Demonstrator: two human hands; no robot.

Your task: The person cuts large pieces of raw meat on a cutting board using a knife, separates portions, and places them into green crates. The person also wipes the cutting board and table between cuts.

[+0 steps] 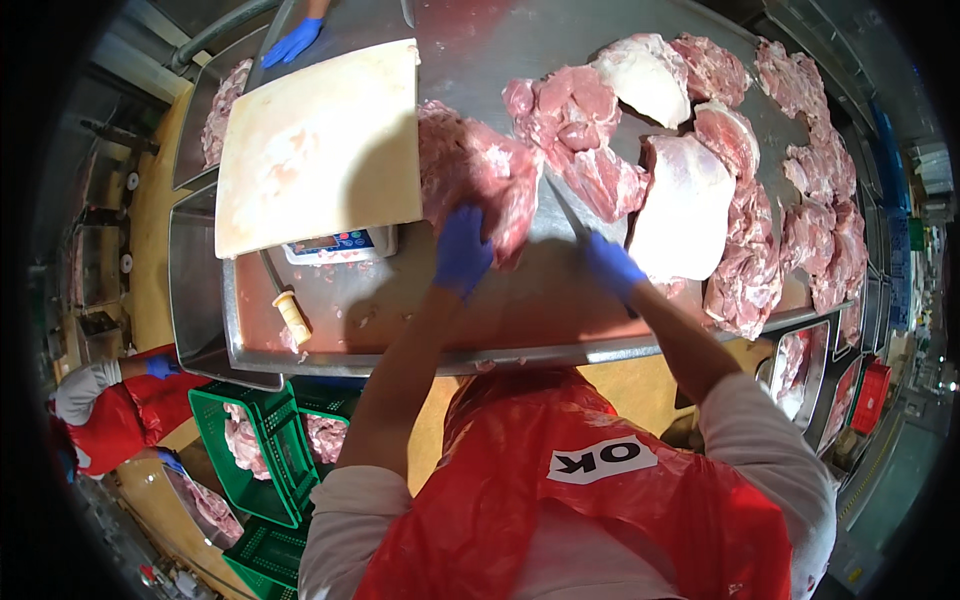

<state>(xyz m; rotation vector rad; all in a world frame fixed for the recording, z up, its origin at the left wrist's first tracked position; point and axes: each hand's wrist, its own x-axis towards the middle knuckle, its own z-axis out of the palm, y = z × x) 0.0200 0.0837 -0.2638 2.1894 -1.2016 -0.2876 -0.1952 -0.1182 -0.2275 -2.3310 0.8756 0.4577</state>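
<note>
A large piece of raw meat [490, 165] lies on the steel table [395, 310] in front of me, its left side against the pale cutting board. My left hand [463, 250], in a blue glove, rests on the meat's near edge; its fingers are partly hidden against the meat. In my blue-gloved right hand [612, 265] is a knife [566, 205], its blade pointing away and to the left, just right of the meat. Another cut of meat [580, 130] sits beyond the blade.
The cutting board [330, 150] covers part of a scale [340, 245]. A second knife [290, 315] lies at the table's near left. Meat pieces [745, 240] crowd the right side. Green crates [245, 400] stand below left, near a co-worker [110, 410]. Another person's gloved hand [293, 43] is at the far left.
</note>
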